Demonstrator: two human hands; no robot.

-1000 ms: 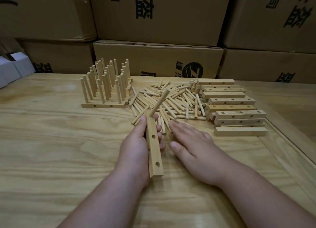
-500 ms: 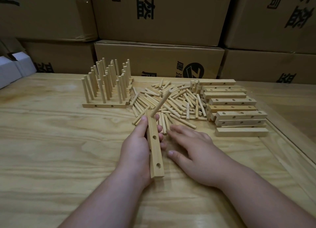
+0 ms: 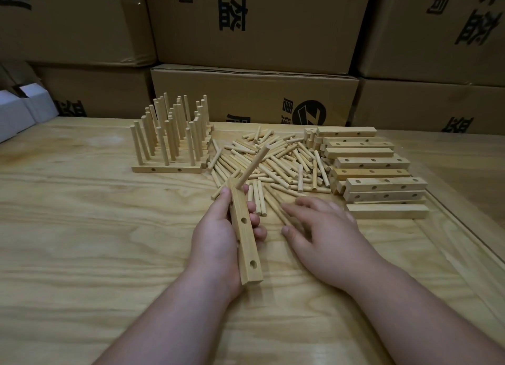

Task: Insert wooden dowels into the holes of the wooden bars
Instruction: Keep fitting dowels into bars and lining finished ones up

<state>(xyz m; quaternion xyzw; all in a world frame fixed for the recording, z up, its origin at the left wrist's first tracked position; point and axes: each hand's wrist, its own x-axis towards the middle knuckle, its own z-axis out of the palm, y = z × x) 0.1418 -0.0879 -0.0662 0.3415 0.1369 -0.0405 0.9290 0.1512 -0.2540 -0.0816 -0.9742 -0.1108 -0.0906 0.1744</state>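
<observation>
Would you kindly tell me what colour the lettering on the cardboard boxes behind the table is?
Black lettering on plain brown cardboard boxes, seen in the head view.

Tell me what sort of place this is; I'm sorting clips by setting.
Probably a small workshop or warehouse packing area. Printed cardboard boxes are stacked behind a plywood table, which holds a pile of dowels, stacked bars and finished bars standing with dowels in them.
</observation>
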